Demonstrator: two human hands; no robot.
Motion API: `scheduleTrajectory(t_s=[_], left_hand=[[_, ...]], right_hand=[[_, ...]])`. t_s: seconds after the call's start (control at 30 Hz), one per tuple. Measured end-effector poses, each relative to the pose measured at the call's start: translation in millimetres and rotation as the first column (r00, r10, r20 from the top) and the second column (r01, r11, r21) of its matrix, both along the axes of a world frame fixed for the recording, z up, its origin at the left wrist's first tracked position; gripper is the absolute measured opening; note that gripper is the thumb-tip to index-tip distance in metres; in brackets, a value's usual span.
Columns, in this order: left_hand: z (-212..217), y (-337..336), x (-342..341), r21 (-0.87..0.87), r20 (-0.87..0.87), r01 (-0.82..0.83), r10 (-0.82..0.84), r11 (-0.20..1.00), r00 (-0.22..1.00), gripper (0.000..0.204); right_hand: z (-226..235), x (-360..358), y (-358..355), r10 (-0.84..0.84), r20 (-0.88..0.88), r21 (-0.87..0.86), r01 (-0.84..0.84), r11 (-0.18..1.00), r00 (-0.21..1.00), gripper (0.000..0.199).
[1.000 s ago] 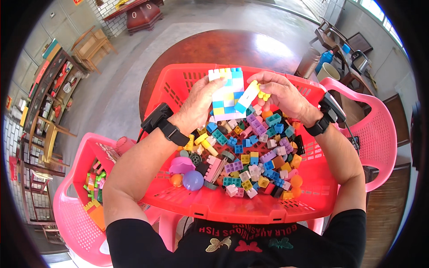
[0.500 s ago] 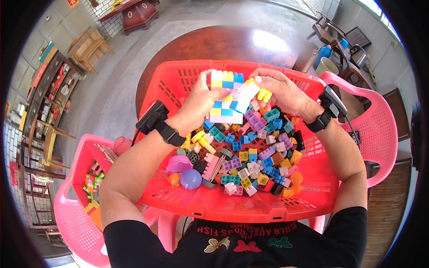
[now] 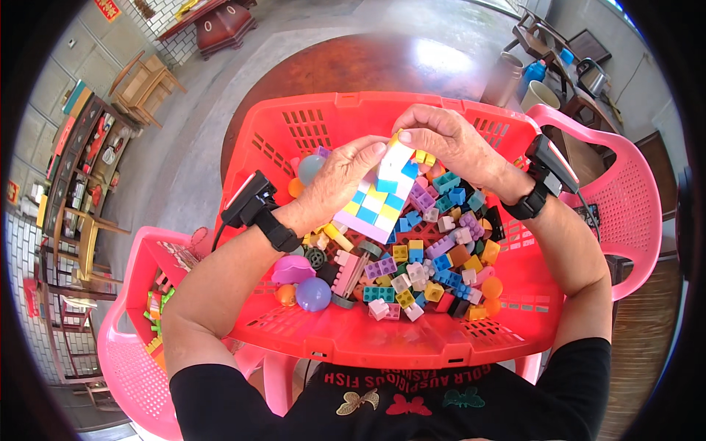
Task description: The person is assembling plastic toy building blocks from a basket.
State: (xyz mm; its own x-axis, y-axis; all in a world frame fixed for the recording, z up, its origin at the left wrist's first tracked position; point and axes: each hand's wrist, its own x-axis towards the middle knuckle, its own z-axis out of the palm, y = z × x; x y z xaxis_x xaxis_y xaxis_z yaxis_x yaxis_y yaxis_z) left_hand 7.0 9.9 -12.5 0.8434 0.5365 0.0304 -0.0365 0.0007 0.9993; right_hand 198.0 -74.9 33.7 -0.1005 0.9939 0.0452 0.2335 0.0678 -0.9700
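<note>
Above the basket, a built wall of toy building blocks (image 3: 375, 208) in white, yellow, blue and pale purple hangs tilted between my hands. My left hand (image 3: 342, 176) is closed on its left side, thumb near the top. With fingers curled, my right hand (image 3: 452, 143) pinches the upper end, where a long white block piece (image 3: 395, 158) lies over the wall. Whether that piece is fully pressed on I cannot tell. A small yellow block (image 3: 424, 157) shows just under the right fingers. Loose coloured blocks (image 3: 419, 275) lie heaped below both hands.
The red plastic basket (image 3: 382, 353) has high slotted walls. Inside it are a purple-blue ball (image 3: 314, 294) and a toy wheel (image 3: 315, 257). A round wooden table (image 3: 331, 66) stands behind. Pink chairs (image 3: 618, 191) flank it, the left one bearing another red container (image 3: 140, 272).
The block wall has turned and tilted, its lower end now toward the lower left. My hands have come closer together at its top, and the white piece now lies along the wall.
</note>
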Motion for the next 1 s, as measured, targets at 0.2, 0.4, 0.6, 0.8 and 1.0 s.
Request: scheduleTrajectory(t_s=[0.2,0.4,0.6,0.8,1.0], left_hand=[[-7,-2,-3,0.056,-0.098,0.098,-0.092,0.994,0.991,0.043],[-14,2,-1,0.377,-0.165,0.057,0.007,0.925,0.986,0.048],[-8,2,-3,0.517,-0.179,0.053,0.047,0.855,0.983,0.054],[-17,4,-2,0.582,-0.231,0.088,0.061,0.809,0.971,0.054],[-12,-1,-3,0.432,-0.234,0.148,-0.048,0.889,0.971,0.053]], right_hand=[[-5,-1,3,0.008,0.07,0.007,-0.009,1.0,0.998,0.027],[-15,4,6,0.101,0.239,0.157,-0.141,0.977,0.966,0.029],[-5,-1,2,0.08,0.227,0.089,-0.103,0.991,0.97,0.023],[-25,3,7,0.035,0.409,0.3,-0.17,0.939,0.912,0.025],[-14,-2,3,0.067,0.404,0.2,-0.16,0.967,0.912,0.026]])
